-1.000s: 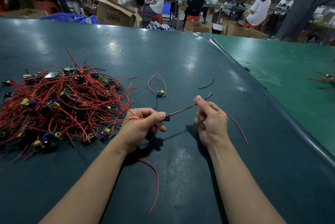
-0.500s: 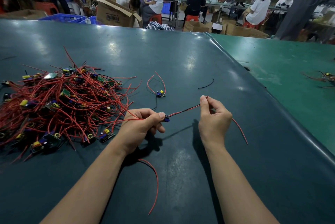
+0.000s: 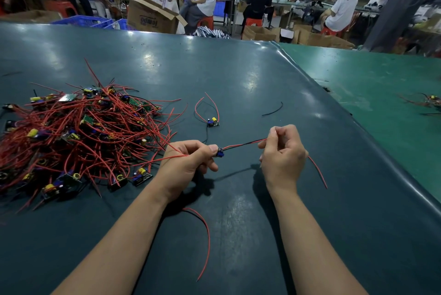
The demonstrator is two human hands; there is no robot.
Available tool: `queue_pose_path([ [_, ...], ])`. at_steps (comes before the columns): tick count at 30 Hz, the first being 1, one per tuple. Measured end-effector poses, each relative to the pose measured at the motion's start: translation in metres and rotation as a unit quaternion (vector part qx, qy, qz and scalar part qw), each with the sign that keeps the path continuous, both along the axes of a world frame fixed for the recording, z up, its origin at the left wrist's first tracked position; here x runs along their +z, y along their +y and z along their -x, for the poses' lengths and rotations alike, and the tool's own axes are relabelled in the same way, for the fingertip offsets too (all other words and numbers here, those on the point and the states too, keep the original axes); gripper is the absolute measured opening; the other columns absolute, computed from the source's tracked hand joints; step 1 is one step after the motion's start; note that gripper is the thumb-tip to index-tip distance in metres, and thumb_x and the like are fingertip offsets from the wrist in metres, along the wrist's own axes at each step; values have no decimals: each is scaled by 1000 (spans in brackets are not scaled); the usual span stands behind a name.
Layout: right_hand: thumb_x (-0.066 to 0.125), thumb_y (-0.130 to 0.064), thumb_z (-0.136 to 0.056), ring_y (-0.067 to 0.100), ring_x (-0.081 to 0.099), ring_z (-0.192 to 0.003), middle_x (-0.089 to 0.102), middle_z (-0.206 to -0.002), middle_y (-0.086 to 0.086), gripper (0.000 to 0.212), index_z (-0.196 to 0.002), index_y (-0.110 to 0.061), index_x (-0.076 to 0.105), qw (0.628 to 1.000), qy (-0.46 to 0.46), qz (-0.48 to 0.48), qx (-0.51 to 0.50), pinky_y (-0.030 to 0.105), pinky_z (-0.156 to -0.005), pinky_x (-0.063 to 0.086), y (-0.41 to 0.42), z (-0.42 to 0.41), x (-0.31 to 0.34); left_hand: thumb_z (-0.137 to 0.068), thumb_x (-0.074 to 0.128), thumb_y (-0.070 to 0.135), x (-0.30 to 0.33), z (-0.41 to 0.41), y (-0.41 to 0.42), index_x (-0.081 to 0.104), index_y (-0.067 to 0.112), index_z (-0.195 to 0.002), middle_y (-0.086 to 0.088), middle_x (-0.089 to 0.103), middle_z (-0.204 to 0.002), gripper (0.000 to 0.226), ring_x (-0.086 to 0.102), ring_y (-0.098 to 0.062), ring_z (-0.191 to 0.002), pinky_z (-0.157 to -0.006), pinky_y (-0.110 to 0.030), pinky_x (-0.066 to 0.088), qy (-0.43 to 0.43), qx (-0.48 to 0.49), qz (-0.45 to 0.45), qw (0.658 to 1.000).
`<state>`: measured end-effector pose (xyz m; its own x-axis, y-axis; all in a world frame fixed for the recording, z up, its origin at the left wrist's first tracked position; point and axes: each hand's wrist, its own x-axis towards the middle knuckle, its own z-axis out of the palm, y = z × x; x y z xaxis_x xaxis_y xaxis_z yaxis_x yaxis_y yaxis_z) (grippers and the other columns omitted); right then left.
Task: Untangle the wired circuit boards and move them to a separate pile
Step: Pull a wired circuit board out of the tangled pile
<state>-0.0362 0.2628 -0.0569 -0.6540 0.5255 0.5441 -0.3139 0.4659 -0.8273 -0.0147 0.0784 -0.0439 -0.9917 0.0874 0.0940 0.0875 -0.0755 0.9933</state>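
Here a small circuit board [image 3: 220, 152] sits pinched in the left hand [image 3: 188, 163] above the table [image 3: 238, 79]; the right hand [image 3: 282, 155] pinches its red-black wires [image 3: 243, 144]. Tangled pile [image 3: 78, 137] lies left, one board [image 3: 212, 122] apart. Cardboard box [image 3: 152, 16] behind: contents hidden.

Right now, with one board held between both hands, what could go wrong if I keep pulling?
1. A red wire runs from the left hand back into the tangled pile; pulling may drag more boards along.
2. The right hand pinches the red and black leads taut from the held board; a hard tug could strain their joints.
3. The loose red wire between the forearms could snag.
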Motion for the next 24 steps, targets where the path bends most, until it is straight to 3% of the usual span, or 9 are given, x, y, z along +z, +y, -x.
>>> queue_pose_path([
  [1, 56, -15, -96, 14, 57, -42, 65, -60, -4, 16, -81, -19, 54, 1000, 0, 9, 3, 34, -48, 50, 0, 0, 2, -89, 65, 12, 0, -1, 1, 69, 17, -56, -6, 67, -56, 34, 47, -9, -45, -48, -15, 40, 5, 2, 3, 1000],
  [3, 60, -17, -97, 12, 52, -39, 65, -62, -2, 6, -91, -16, 59, 984, -10, 163, 76, 28, -41, 47, -1, -1, 12, -91, 64, 12, 2, -1, 2, 70, 14, -63, -4, 67, -57, 28, 46, -7, -45, -47, -14, 38, 14, 19, -10, 1000],
  [5, 67, -30, -89, 10, 53, -44, 64, -61, 1, 25, -102, -10, 58, 889, -51, 401, 216, 22, -41, 46, -4, -8, 20, -92, 63, 14, 2, 0, 1, 70, 8, -72, -3, 68, -61, 22, 45, -7, -47, -48, -15, 36, 16, 46, -42, 998],
  [6, 69, -38, -81, 8, 53, -46, 63, -60, 0, 40, -103, -7, 57, 839, -106, 456, 277, 20, -42, 46, -6, -12, 20, -92, 63, 15, 3, 1, 1, 70, 7, -75, -4, 69, -64, 20, 45, -8, -49, -49, -16, 36, 14, 55, -57, 997],
  [9, 72, -39, -68, 6, 47, -44, 60, -59, -2, 46, -101, -8, 64, 800, -262, 352, 409, 17, -39, 40, -19, -29, 14, -89, 65, 22, 5, -1, 3, 73, 14, -75, -5, 70, -66, 19, 45, -8, -50, -49, -16, 36, 20, 28, -41, 999],
  [12, 69, -15, -82, 11, 55, -49, 63, -65, 3, 16, -96, -8, 69, 820, -236, 300, 427, 19, -43, 45, -23, -33, 12, -82, 67, 37, 5, -5, 4, 75, 18, -72, -4, 67, -63, 22, 44, -11, -51, -48, -16, 36, 21, -29, 8, 999],
  [14, 70, -11, -80, 16, 61, -55, 66, -73, 10, 19, -97, -5, 67, 813, -210, 315, 442, 21, -49, 50, -22, -35, 13, -81, 67, 39, 5, -6, 4, 75, 19, -70, -5, 66, -61, 25, 46, -14, -52, -49, -19, 39, 17, -36, 14, 999],
  [18, 73, -20, -74, 21, 66, -58, 70, -75, 16, 24, -87, -7, 57, 804, -223, 287, 470, 24, -50, 53, -24, -40, 13, -79, 66, 43, 6, -6, 3, 69, 19, -57, -2, 60, -53, 33, 51, -11, -47, -50, -19, 41, 4, -25, 2, 1000],
  [24, 61, -41, -88, 16, 55, -44, 60, -60, 8, 34, -73, -11, 64, 769, -301, 277, 491, 20, -38, 41, -21, -43, 22, -83, 70, 30, 3, -3, -3, 64, 17, -59, -2, 61, -60, 28, 52, -10, -53, -55, -16, 42, 30, -90, -3, 996],
])
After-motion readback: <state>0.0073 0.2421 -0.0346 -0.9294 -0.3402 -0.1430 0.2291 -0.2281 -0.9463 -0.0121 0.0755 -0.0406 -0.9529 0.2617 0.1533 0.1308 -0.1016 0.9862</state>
